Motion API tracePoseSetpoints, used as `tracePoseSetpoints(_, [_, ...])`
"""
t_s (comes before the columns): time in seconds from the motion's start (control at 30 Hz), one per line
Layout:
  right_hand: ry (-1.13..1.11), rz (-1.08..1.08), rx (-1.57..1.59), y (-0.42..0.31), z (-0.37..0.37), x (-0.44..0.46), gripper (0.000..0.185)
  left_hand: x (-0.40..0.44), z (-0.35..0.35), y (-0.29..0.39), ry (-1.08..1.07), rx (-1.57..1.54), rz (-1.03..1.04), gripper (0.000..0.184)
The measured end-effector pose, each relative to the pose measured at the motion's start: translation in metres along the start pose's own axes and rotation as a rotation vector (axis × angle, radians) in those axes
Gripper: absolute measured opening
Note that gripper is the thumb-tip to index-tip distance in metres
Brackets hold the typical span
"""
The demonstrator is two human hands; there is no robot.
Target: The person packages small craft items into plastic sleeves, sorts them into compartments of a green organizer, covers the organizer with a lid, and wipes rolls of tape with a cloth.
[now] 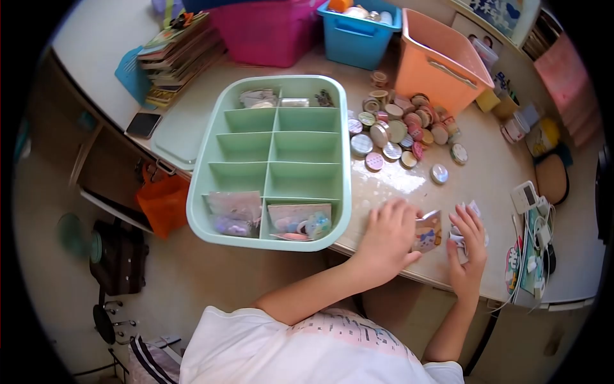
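My left hand lies over the table's front edge, its fingers pressed together at the left side of a small picture packet; whether it grips the packet is hidden. To the right, my right hand has its fingers apart over some small white pieces, partly covered by it. A pale green divided box stands to the left. Its front compartments hold a pinkish packet and a packet with colourful pieces. Rolls of tape are heaped behind my hands.
Behind the heap stand an orange bin, a blue basket and a magenta bin. A phone and stacked books are at the left. White cables run along the right.
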State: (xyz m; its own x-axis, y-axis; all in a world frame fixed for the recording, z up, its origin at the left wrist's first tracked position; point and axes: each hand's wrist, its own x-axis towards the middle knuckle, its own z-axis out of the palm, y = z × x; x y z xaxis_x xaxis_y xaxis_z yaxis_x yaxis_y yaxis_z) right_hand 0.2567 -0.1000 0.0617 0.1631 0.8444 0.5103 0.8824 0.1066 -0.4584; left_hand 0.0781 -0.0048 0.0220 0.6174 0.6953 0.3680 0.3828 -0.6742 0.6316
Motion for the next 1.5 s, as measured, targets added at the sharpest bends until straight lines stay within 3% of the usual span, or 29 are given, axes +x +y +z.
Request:
tracePoseSetpoints(0.03, [-0.005, -0.010, 0.005, -0.005, -0.002, 0.008, 0.045, -0.003, 0.002, 0.000, 0.009, 0.004, -0.007, 0.058])
tracePoseSetpoints(0.1, [-0.179, 0.059, 0.168, -0.011, -0.002, 0.021, 0.040, -0.007, -0.001, 0.002, -0.032, -0.182, 0.180, 0.046])
tracePoseSetpoints(0.13, [-0.224, -0.028, 0.186, -0.006, -0.002, 0.025, 0.035, -0.012, -0.008, 0.006, 0.126, -0.209, 0.225, 0.037])
tracePoseSetpoints(0.17, [-0.227, -0.035, 0.188, -0.010, -0.005, 0.029, 0.035, -0.016, -0.019, 0.007, 0.133, -0.205, 0.223, 0.037])
tracePoseSetpoints(0.23, [-0.319, -0.071, 0.352, -0.021, -0.014, 0.038, 0.027, -0.028, -0.054, 0.009, 0.342, -0.118, 0.328, 0.031])
tracePoseSetpoints(0.3, [-0.147, -0.070, 0.489, -0.026, -0.009, 0.046, 0.018, -0.049, -0.100, 0.008, 0.443, 0.040, 0.213, 0.037])
tracePoseSetpoints(0.37, [-0.072, -0.009, 0.738, -0.036, -0.001, 0.060, 0.021, -0.062, -0.160, 0.009, 0.390, 0.423, 0.015, 0.051])
tracePoseSetpoints(0.43, [-0.092, -0.029, 0.829, -0.052, 0.011, 0.078, 0.026, -0.064, -0.176, -0.008, 0.350, 0.486, -0.117, 0.055])
tracePoseSetpoints(0.57, [-0.274, -0.087, 0.978, -0.097, 0.038, 0.112, 0.027, -0.066, -0.173, -0.029, 0.286, 0.582, -0.173, 0.058])
tracePoseSetpoints(0.7, [-0.346, -0.091, 0.890, -0.114, 0.062, 0.127, 0.024, -0.069, -0.171, -0.036, 0.252, 0.551, -0.204, 0.059])
tracePoseSetpoints(0.9, [-0.344, -0.414, 0.468, -0.122, 0.088, 0.128, 0.020, -0.076, -0.172, -0.042, 0.192, 0.571, -0.147, 0.064])
tracePoseSetpoints(1.0, [-0.332, -0.467, 0.365, -0.129, 0.088, 0.129, 0.020, -0.078, -0.170, -0.044, 0.213, 0.552, -0.155, 0.060])
tracePoseSetpoints(1.23, [-0.303, -0.506, 0.318, -0.134, 0.074, 0.136, 0.023, -0.075, -0.169, -0.042, 0.155, 0.552, -0.159, 0.065])
tracePoseSetpoints(1.43, [-0.298, -0.427, 0.472, -0.134, 0.085, 0.132, 0.022, -0.075, -0.170, -0.037, 0.116, 0.586, -0.149, 0.066])
tracePoseSetpoints(1.5, [-0.398, -0.408, 0.395, -0.136, 0.084, 0.135, 0.026, -0.076, -0.169, -0.036, 0.119, 0.586, -0.150, 0.066])
